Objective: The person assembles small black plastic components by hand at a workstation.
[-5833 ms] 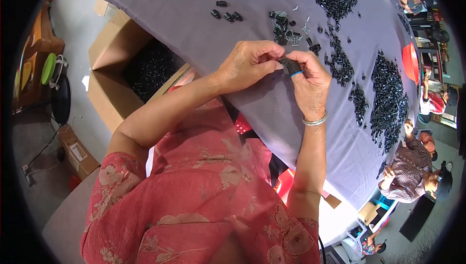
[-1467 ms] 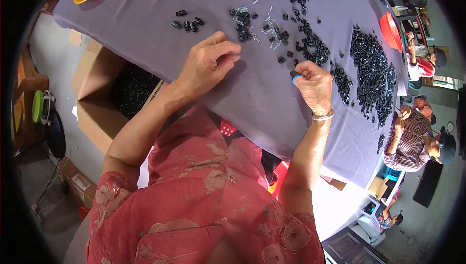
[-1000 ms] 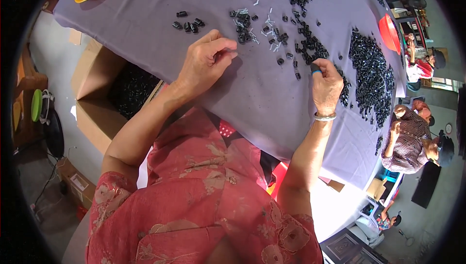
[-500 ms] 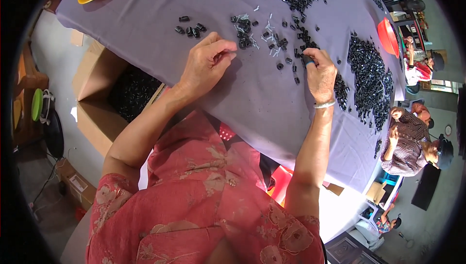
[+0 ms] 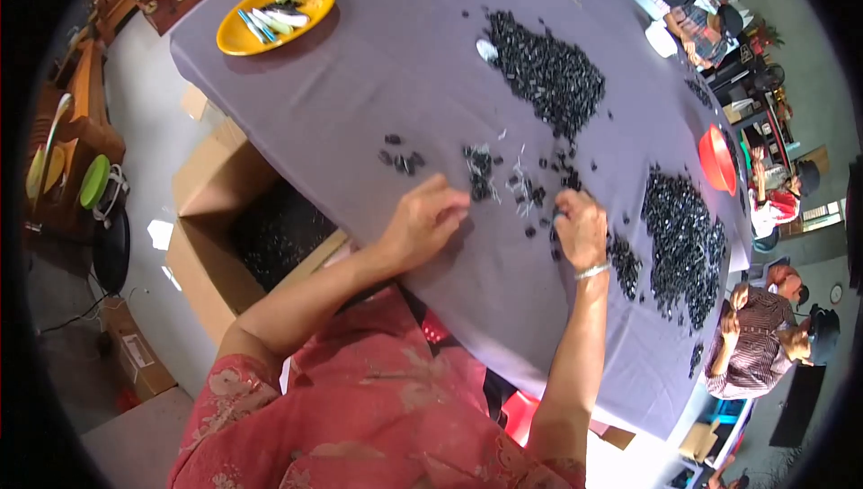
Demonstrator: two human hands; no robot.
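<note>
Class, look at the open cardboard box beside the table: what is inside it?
The box holds a heap of small black parts. The table's purple cloth and a box flap cover part of the opening, so how deep the heap goes cannot be seen.

A: Where did the single view look from?
B: From the person's head, steeply down over the chest, close above the worktop (image 5: 378, 84).
A: How wide?
B: Fisheye; the worktop's edges bent toward the rim, floor (image 5: 162, 93) at the left, forearms entering from below.
</note>
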